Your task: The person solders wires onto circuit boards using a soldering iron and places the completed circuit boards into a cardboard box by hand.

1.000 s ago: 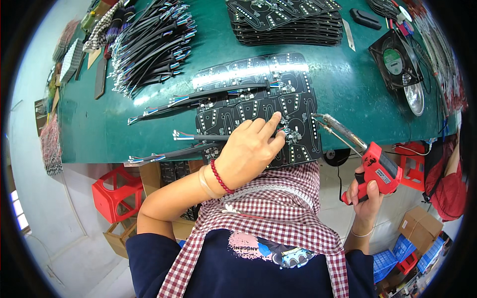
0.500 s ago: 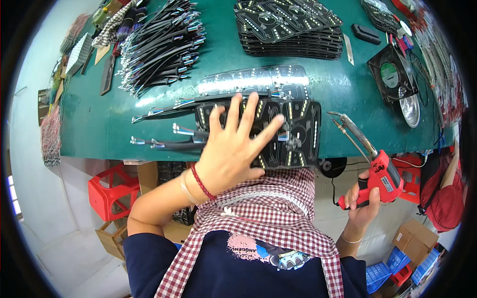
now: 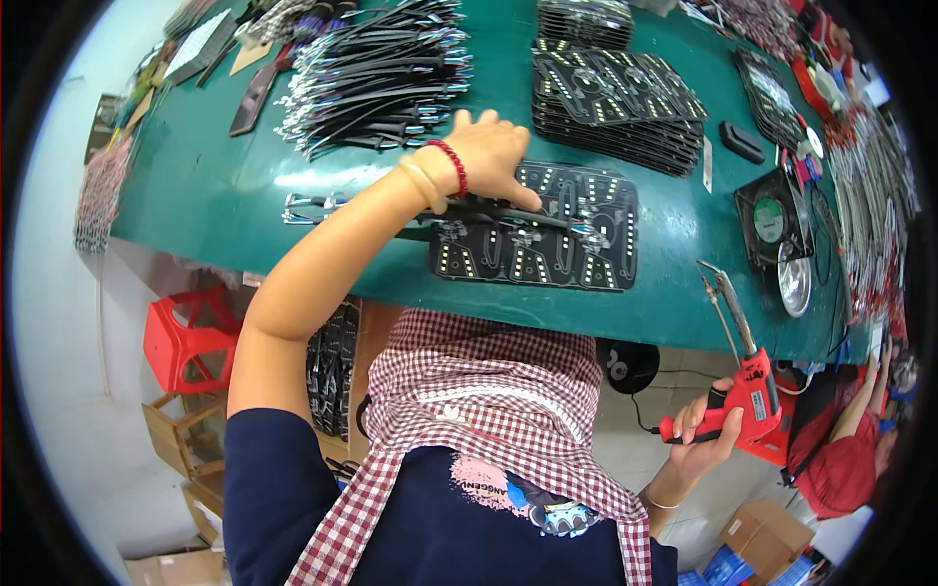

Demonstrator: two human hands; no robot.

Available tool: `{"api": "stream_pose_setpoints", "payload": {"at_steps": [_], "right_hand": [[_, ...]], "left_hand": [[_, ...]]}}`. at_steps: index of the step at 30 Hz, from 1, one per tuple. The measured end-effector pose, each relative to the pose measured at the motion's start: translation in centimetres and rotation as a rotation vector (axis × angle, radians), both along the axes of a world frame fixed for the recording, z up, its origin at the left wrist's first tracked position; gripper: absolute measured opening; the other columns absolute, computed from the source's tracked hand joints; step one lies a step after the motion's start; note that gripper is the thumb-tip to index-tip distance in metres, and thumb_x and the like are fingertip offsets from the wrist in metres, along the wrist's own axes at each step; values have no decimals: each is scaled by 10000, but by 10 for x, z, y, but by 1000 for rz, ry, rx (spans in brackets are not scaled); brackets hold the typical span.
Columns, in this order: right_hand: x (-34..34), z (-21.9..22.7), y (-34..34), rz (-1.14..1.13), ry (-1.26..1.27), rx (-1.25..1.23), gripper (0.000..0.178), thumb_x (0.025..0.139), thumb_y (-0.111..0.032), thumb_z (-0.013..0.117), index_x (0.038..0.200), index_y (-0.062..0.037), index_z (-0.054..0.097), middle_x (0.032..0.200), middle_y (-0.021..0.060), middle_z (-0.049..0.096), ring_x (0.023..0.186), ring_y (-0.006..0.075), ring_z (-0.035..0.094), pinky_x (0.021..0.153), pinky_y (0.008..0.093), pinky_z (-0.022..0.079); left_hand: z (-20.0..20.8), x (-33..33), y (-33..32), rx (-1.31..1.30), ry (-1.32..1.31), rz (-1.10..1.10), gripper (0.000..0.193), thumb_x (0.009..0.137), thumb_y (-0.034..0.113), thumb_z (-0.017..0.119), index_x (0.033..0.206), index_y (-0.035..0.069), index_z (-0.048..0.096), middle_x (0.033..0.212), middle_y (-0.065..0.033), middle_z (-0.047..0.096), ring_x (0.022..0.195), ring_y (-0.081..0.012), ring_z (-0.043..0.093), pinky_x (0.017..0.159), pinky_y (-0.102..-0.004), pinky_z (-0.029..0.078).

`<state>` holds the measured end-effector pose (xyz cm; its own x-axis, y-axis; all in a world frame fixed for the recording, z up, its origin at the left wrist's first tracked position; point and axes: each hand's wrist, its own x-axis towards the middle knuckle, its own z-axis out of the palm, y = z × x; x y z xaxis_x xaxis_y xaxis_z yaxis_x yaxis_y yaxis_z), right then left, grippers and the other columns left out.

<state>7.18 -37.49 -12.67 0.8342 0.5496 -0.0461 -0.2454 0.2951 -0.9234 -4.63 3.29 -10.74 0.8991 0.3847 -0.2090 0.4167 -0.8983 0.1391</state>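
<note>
My left hand (image 3: 481, 156) reaches over the far left part of a black LED circuit board panel (image 3: 532, 266) on the table. Its thumb stands apart from the bent fingers, whose tips are partly hidden. Dark sleeved cables (image 3: 547, 221) with coloured wire ends lie across the panel, partly under my hand and forearm. In my right hand (image 3: 705, 432) is a red pistol-shaped soldering gun (image 3: 759, 396), my fingers closed round its handle. Its metal tip points up and away, to the right of the panel and apart from it.
A heap of sleeved cables (image 3: 381, 78) lies at the back left. Stacked circuit boards (image 3: 616, 93) stand at the back right. Further right are a small fan (image 3: 769, 220) and a metal dish (image 3: 794, 283). A red stool (image 3: 181, 342) stands below the table's left side.
My left hand has moved away from me, from over the near panel to its far left part. The panel lies farther from the table's front edge. The soldering gun stays in my right hand.
</note>
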Motion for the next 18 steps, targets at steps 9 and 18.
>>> {"api": "stream_pose_setpoints", "payload": {"at_steps": [9, 18], "right_hand": [[11, 2, 15, 23, 1, 49, 486, 964, -448, 442, 1172, -10, 458, 600, 59, 485, 377, 99, 353, 369, 233, 335], [10, 15, 12, 63, 40, 103, 445, 974, -398, 468, 1214, -24, 457, 639, 64, 459, 415, 102, 369, 379, 211, 314]], "left_hand": [[0, -17, -6, -109, 27, -23, 761, 626, 590, 763, 1018, -35, 576, 1082, -199, 602, 1069, -334, 484, 876, -454, 346], [80, -121, -66, -441, -299, 57, 385, 809, 295, 693, 1038, 0, 600, 1162, -219, 537, 1075, -363, 555, 859, -433, 444]]}}
